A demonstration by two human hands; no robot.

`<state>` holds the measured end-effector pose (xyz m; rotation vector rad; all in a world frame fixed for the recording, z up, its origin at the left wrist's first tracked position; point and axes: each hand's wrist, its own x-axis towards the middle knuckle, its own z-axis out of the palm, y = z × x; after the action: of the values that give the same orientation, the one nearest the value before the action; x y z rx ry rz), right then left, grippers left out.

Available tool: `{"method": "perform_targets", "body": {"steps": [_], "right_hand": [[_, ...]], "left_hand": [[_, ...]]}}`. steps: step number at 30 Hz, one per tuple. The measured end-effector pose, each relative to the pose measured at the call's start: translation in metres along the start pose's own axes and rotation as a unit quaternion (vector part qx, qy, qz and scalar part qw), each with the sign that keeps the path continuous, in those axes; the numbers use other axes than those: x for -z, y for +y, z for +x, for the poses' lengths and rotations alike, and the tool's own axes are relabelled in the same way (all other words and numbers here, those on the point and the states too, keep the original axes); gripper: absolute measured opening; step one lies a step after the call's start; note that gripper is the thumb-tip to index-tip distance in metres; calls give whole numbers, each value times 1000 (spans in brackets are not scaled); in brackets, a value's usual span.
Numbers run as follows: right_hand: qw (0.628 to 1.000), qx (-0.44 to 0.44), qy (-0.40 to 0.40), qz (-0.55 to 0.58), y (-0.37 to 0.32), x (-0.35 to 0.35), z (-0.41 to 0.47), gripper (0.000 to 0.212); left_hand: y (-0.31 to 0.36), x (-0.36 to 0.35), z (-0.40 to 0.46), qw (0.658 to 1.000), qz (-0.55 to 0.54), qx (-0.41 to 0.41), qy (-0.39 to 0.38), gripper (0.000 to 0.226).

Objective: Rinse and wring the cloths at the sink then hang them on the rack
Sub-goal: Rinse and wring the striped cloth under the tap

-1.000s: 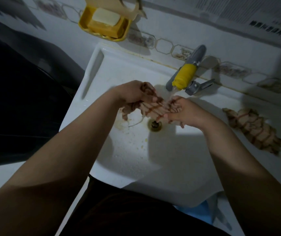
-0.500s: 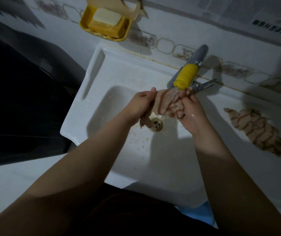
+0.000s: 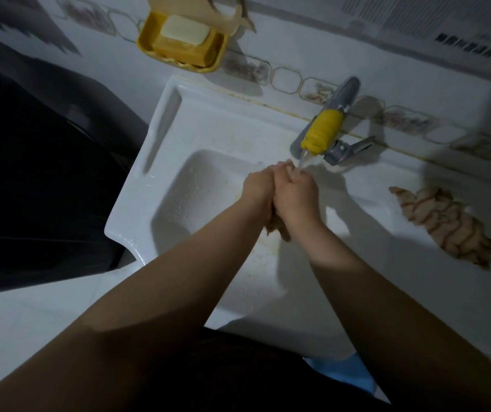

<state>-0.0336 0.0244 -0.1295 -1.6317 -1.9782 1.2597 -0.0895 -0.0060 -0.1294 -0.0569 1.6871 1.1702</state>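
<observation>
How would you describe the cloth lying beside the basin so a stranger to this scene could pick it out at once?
Start at the white sink and its tap with the yellow sleeve. Go right of the basin onto the flat ledge. There lies a crumpled beige cloth with reddish-brown stripes, loose and untouched, unlike the other cloth bunched between both hands under the tap.

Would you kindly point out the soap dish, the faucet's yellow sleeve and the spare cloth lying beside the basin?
soap dish (image 3: 146,44): head view, on its yellow left rim.
yellow sleeve (image 3: 323,132): head view, mid-sleeve on the faucet spout.
spare cloth (image 3: 446,224): head view, middle of the striped fabric.
</observation>
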Motion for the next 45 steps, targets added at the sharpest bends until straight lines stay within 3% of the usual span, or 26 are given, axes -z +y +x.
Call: {"method": "perform_targets", "body": {"steps": [3,9,14,18,20,21,22,24,26,28,30,32,35,36,38,40,41,43,45], "right_hand": [[999,-31,18,-12,4,6,17,39],[998,24,25,45,-11,0,-6,40],[999,-10,-24,-23,1,23,26,33],[993,-35,-52,98,-2,33,18,29],[985,-57,-77,145,-7,33,11,18],[981,-63,-97,159,-9,32,6,14],[976,-60,-122,171,-10,31,-1,11],[969,-34,-176,171,-10,33,-16,12],[971,-5,-215,107,-3,33,-28,18],[967,8,-254,28,13,34,-38,18],[960,-17,-280,23,28,37,-46,25],[947,-107,-279,121,38,40,-47,36],[925,-246,-215,191,54,36,-31,63],[906,-291,-212,223,58,33,-26,72],[832,-358,-215,365,59,26,-16,82],[763,-384,-210,476,57,21,-6,80],[748,-379,-203,505,56,19,-1,74],[764,-358,-183,505,57,15,8,52],[790,-322,-179,489,57,18,14,37]], "left_hand": [[-6,-9,-13,997,-59,45,-26,40],[17,5,-20,996,-72,-17,-41,38],[9,15,-20,995,70,-12,-68,39],[-9,46,-1,988,146,-56,-19,48],[-25,53,7,986,154,12,58,58],[-32,54,6,989,110,77,60,64],[-38,54,5,989,35,140,12,72],[-39,49,1,960,-126,204,-145,89],[-31,44,2,930,-248,170,-210,87],[-19,37,5,934,-280,128,-180,64],[-15,34,7,961,-227,90,-126,38],[-18,35,9,984,-140,54,-97,26],[-21,36,0,988,-57,-1,-141,21],[-20,35,-5,985,-45,-7,-165,20],[-17,36,-15,978,-31,-9,-207,19],[-18,39,-22,972,15,-24,-235,30],[-18,42,-24,972,59,-32,-227,39],[-19,48,-30,968,163,-51,-186,55],[-20,55,-34,960,230,-73,-144,51]]}}
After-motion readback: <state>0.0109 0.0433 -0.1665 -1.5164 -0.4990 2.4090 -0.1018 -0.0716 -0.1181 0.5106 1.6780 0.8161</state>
